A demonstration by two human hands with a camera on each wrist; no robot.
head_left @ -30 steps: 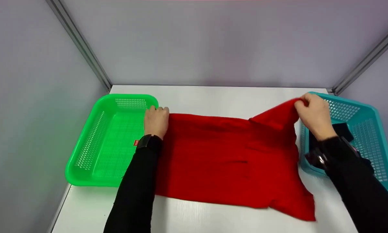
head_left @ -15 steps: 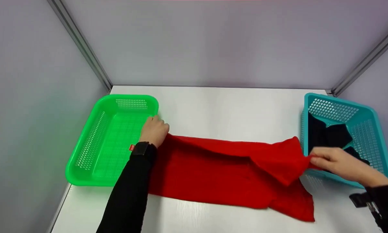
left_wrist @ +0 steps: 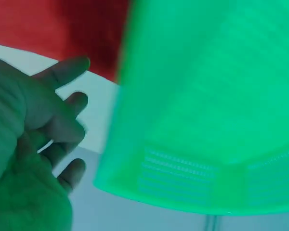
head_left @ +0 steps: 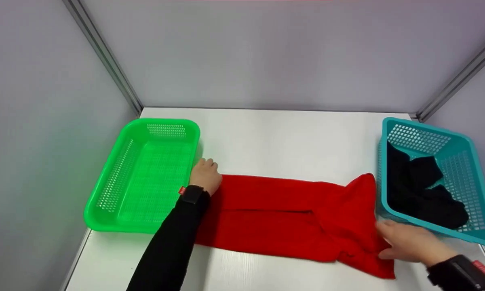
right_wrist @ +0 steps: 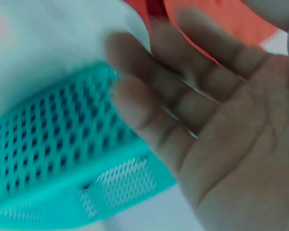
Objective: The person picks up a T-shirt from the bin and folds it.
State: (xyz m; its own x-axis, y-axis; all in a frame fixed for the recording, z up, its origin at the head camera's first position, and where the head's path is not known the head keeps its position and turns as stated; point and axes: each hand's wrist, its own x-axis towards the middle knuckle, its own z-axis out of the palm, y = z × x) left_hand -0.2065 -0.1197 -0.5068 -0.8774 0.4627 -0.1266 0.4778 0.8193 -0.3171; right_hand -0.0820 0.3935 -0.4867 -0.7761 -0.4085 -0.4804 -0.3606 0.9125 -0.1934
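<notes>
A red garment (head_left: 262, 230) lies on the white table, its far side folded over toward the near edge in a long strip. The right end flares out and looks rumpled. At the garment's far left corner is my left hand (head_left: 205, 176), beside the green basket. The left wrist view shows that hand's fingers (left_wrist: 67, 72) loosely bent, with no cloth between them. My right hand (head_left: 412, 242) is at the garment's right end, fingertips overlapping the red edge. Seen from the right wrist, its fingers (right_wrist: 178, 91) are spread and the palm holds nothing.
The green basket (head_left: 89, 216) stands at the left with nothing inside. At the right a blue basket (head_left: 481, 202) contains black cloth items (head_left: 424, 194). Grey panels (head_left: 266, 52) enclose the table (head_left: 291, 137) at the back and sides.
My right hand has brought the garment's far right corner down toward the near side and let go. The far side is now folded over. The left hand has come nearer and released its corner.
</notes>
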